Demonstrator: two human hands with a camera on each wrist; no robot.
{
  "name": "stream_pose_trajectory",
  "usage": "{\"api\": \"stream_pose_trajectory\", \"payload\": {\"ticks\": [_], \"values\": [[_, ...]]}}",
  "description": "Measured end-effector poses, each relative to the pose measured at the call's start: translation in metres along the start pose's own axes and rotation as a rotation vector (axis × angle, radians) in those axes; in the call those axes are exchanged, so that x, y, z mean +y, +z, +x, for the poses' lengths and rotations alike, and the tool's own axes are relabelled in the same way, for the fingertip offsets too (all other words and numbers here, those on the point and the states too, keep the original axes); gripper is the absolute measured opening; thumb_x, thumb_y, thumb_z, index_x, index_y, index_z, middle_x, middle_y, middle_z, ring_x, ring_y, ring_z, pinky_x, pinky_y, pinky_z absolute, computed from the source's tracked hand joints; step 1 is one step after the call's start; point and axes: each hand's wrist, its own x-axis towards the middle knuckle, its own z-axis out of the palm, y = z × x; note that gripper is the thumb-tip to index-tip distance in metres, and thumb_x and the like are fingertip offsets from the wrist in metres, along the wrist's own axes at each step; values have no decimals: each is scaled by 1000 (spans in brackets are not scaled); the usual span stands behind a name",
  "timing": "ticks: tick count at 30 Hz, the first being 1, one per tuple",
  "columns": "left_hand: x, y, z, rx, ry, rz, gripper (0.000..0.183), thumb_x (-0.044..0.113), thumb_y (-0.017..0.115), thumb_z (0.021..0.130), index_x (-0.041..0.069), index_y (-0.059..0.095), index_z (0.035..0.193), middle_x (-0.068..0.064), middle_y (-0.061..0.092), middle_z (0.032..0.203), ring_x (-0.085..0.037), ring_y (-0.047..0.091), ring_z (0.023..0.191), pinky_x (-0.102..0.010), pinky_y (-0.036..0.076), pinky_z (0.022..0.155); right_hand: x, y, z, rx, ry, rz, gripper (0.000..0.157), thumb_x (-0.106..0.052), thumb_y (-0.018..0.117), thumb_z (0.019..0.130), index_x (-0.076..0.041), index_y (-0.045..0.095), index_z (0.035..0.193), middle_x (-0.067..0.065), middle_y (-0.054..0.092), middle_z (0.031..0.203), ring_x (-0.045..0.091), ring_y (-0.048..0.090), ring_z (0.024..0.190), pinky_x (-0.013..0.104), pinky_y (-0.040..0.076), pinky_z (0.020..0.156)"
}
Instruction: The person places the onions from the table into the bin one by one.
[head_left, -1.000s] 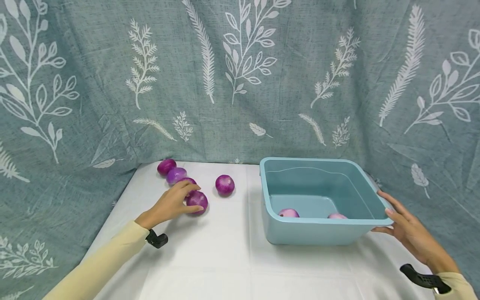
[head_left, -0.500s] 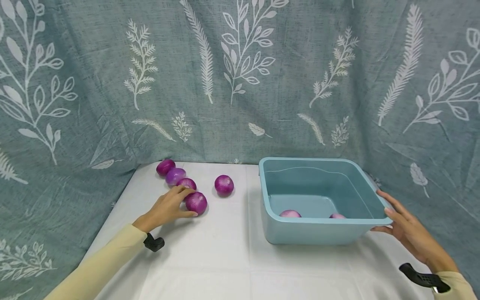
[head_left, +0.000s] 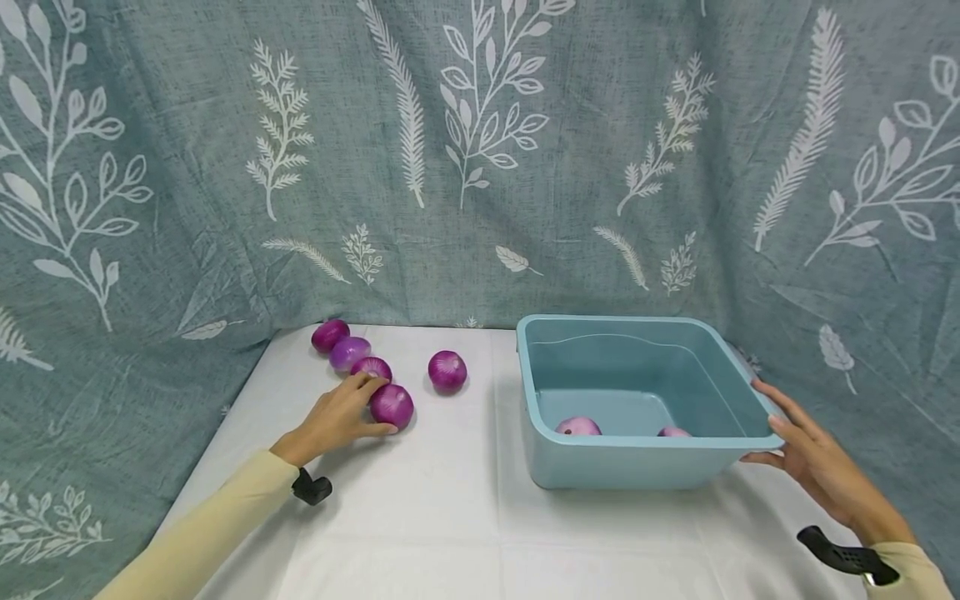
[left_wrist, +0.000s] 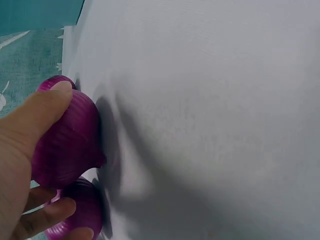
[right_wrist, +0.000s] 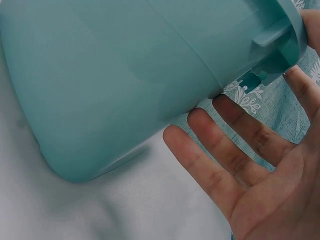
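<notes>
My left hand [head_left: 337,417] holds a red onion [head_left: 392,407] on the white table. In the left wrist view the thumb [left_wrist: 50,102] lies over that onion, and the fingertips [left_wrist: 62,207] reach in front of a second red onion [left_wrist: 82,215] close beside it. At the right, my right hand [head_left: 821,467] grips the end of a light blue plastic tub [head_left: 622,462]. Its thumb is on the rim, and the other fingers [right_wrist: 215,140] spread against the outer wall. Inside the tub, two paler onions show, one left [head_left: 578,427] and one right [head_left: 674,432], partly hidden by the front wall.
Behind the left hand, a purple onion [head_left: 350,354] and a darker one [head_left: 330,335] line up toward the back left corner. Another red onion [head_left: 447,372] sits alone between the hand and the tub. A teal leaf-print cloth [head_left: 450,250] hangs at the table's back.
My left hand has drawn slightly back to the left, its thumb and fingers now around the near side of the onion. My right hand stays at the tub. The view shifts a little.
</notes>
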Motion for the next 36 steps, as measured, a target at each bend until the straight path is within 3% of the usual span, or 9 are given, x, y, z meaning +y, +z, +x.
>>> {"api": "stream_pose_trajectory", "payload": {"ticks": [6, 18, 23, 30, 36], "values": [[3, 3, 2, 4, -17, -54, 79, 45, 90, 78, 2, 59, 137, -19, 58, 133, -37, 60, 120, -59, 54, 94, 1, 0, 1, 26, 11, -15, 58, -18, 28, 115, -29, 5, 167, -4, 16, 161, 6, 62, 121, 41, 58, 90], [8, -3, 4, 32, 16, -145, 76, 37, 91, 78, -3, 59, 134, -19, 58, 133, -36, 59, 121, -52, 52, 100, 1, -1, 1, -20, -24, 15, 59, -15, 27, 115, -33, 7, 167, -14, 29, 152, 8, 63, 121, 39, 59, 89], [14, -6, 7, 49, 30, -146, 78, 38, 92, 78, -2, 59, 135, -19, 58, 133, -33, 60, 117, -49, 55, 96, 0, 0, 2, -9, -3, 2, 58, -17, 27, 115, -34, 7, 166, -13, 26, 153, 7, 62, 121, 39, 59, 89], [26, -12, 12, 86, 73, -172, 75, 38, 92, 77, 0, 62, 133, -15, 61, 122, -22, 62, 88, -36, 56, 79, 0, 1, 2, 22, 9, -8, 59, -17, 29, 115, -30, 5, 167, -9, 22, 157, 6, 62, 121, 41, 59, 89], [41, -19, 16, 89, 110, -189, 72, 38, 92, 77, 2, 63, 132, -12, 62, 121, -26, 62, 93, -31, 56, 75, 0, 1, 3, 21, 1, -6, 59, -16, 28, 115, -28, 4, 167, -9, 23, 157, 6, 62, 121, 41, 59, 88]]}}
